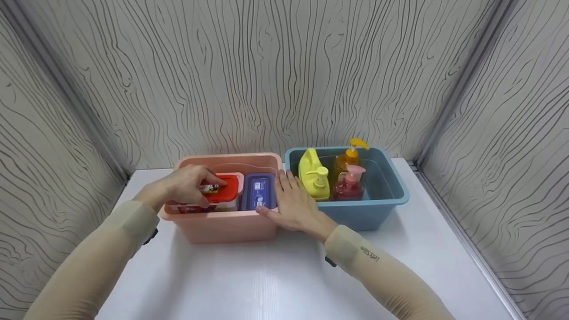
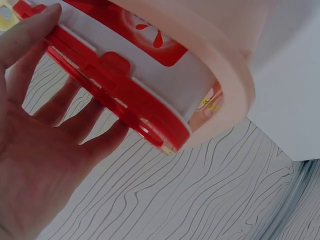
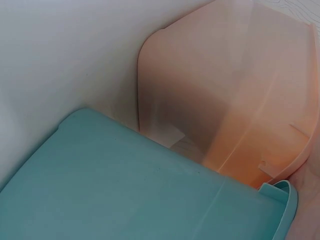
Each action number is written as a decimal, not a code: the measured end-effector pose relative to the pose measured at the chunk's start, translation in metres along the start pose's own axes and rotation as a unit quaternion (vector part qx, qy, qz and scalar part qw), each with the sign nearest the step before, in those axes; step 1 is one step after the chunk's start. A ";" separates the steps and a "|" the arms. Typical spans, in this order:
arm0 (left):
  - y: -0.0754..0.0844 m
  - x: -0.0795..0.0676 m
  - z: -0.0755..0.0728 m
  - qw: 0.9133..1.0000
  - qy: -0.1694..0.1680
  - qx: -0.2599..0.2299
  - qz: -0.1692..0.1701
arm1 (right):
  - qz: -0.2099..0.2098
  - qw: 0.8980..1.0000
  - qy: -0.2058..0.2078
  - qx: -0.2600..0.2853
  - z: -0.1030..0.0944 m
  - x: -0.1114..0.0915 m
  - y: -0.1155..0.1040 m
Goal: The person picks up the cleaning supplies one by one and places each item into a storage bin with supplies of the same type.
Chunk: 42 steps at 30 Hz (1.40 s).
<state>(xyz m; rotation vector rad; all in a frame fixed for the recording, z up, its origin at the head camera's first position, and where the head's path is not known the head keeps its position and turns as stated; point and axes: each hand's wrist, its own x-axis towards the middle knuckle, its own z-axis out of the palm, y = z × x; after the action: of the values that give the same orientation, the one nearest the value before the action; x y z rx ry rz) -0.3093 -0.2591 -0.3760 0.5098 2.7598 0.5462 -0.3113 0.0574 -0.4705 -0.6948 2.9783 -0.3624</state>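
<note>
A white box with a red lid [image 1: 228,188] stands in the left part of the pink bin [image 1: 231,227]. My left hand [image 1: 189,184] grips it from above, fingers on the lid and thumb at the front edge. In the left wrist view, the fingertips lie along the red lid [image 2: 145,107], which has a side clip. Beside that box lies a blue-lidded box [image 1: 260,189]. My right hand [image 1: 295,202] lies with straight fingers over the neighbouring rims of the pink bin and the blue bin [image 1: 355,215].
In the blue bin stand a yellow jug-shaped bottle [image 1: 311,175], an amber pump bottle [image 1: 342,162] and a red bottle with a pink pump [image 1: 349,189]. Both bins stand on a white table [image 1: 249,280], close to the wood-patterned back wall [image 1: 231,80].
</note>
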 end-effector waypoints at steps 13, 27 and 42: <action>-0.008 0.009 0.014 1.000 -0.005 -0.007 -0.011 | -0.003 1.000 0.005 -0.011 -0.001 0.000 -0.001; -0.020 0.015 0.029 0.999 -0.002 -0.044 -0.025 | 0.005 1.000 0.004 -0.014 0.001 0.001 -0.001; -0.020 0.026 0.035 0.998 -0.017 -0.037 -0.050 | 0.001 1.000 0.007 -0.015 0.001 0.001 0.000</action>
<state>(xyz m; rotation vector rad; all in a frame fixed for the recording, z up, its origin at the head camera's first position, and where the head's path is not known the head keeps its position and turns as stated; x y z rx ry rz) -0.3263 -0.2555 -0.4200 0.3588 2.7046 0.6063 -0.3122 0.0569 -0.4712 -0.6952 3.0032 -0.3258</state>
